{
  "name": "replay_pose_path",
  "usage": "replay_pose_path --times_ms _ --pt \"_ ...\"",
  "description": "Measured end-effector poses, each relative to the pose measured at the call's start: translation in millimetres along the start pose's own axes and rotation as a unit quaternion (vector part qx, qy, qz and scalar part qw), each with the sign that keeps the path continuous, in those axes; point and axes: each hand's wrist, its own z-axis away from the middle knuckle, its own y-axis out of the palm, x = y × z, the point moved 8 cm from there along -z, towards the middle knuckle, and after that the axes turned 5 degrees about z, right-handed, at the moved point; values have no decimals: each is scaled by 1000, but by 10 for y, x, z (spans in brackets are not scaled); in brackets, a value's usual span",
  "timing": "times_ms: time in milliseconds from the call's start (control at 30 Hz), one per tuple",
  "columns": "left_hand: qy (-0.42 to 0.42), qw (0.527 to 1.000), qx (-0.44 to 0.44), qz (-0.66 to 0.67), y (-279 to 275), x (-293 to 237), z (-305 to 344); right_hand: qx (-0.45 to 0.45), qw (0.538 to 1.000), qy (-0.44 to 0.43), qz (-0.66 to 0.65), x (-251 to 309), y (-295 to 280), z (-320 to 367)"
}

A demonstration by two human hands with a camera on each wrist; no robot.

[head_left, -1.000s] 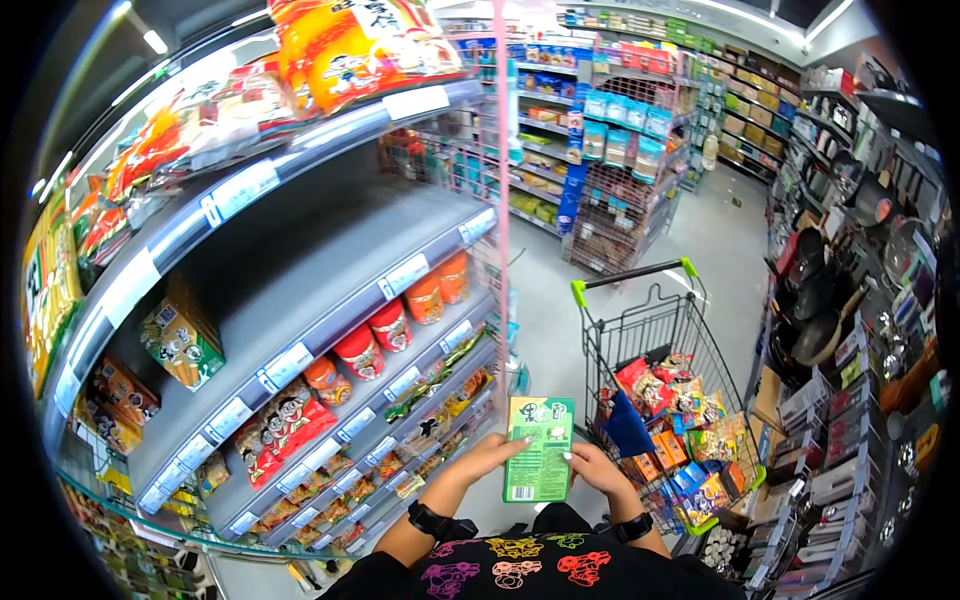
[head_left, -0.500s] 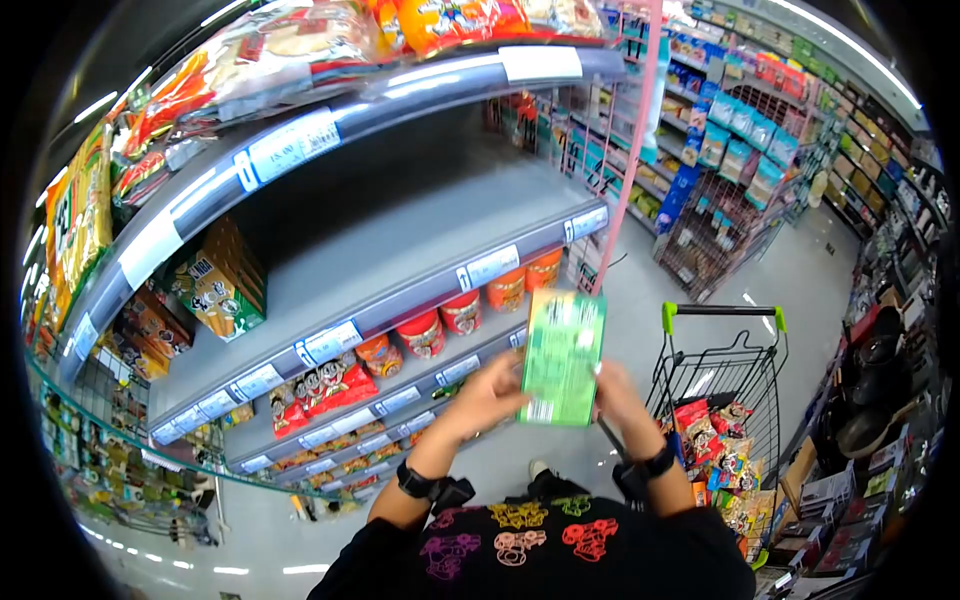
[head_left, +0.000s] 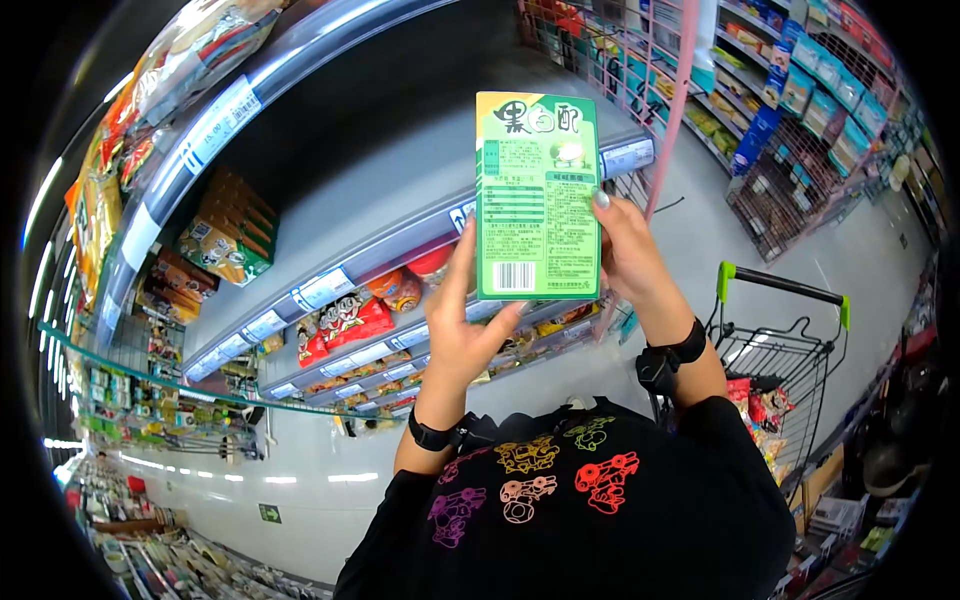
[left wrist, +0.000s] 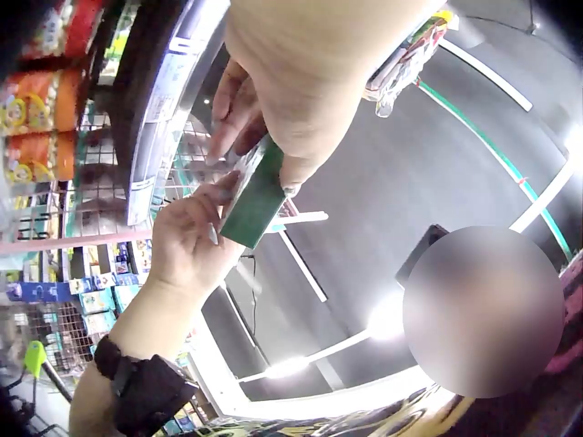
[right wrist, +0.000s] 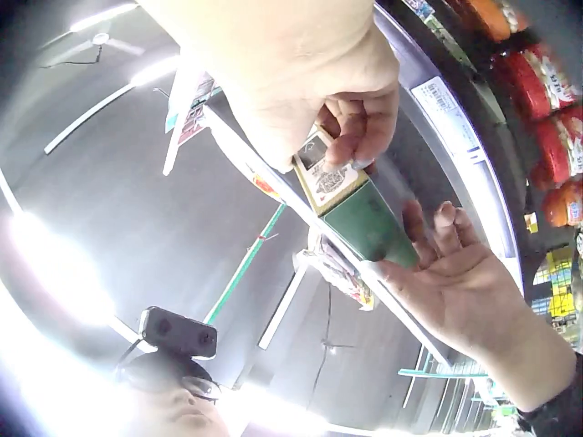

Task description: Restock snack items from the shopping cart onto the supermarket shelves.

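In the head view a green and yellow box [head_left: 538,200] with printed text and a barcode is held upright over the shelf edge. The left hand [head_left: 462,325] grips its lower left side, thumb near the bottom corner. On the right side the right hand [head_left: 632,250] holds it, thumb on the printed face. The left wrist view shows the box's green end [left wrist: 253,205] between the left hand [left wrist: 291,100] and the right hand [left wrist: 187,237]. Seen from the right wrist, the box [right wrist: 369,223] lies between the right hand [right wrist: 301,100] and the left hand [right wrist: 460,282], fingers behind it.
A store shelf [head_left: 400,150] carries an upright carton [head_left: 230,230] at the left, with red packs [head_left: 345,325] and jars lower down. A shopping cart [head_left: 785,290] holding snack bags stands at the right. A pink wire rack [head_left: 680,100] rises beyond the shelf.
Both hands have raised the box higher and closer to the head camera. The view has turned, with the cart shifting further right and the shelf filling more of the middle.
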Motion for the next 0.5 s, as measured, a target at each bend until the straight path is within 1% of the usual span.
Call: replay_pose_path --times_ms 100,200,367,433,500 --pt "46 997 -23 -49 -18 -69 -10 -2 1000 -7 4 -37 4 -123" --pt "43 996 -54 -64 -103 -60 41 10 1000 8 -4 -82 96 -171" --pt "26 993 -56 -99 -290 -47 127 33 999 6 17 -147 274 -295" --pt "27 994 -65 -83 -426 -10 165 15 1000 -13 -7 -194 413 -372" --pt "38 994 -75 -64 -578 -55 180 35 999 -15 -14 -261 579 -402"
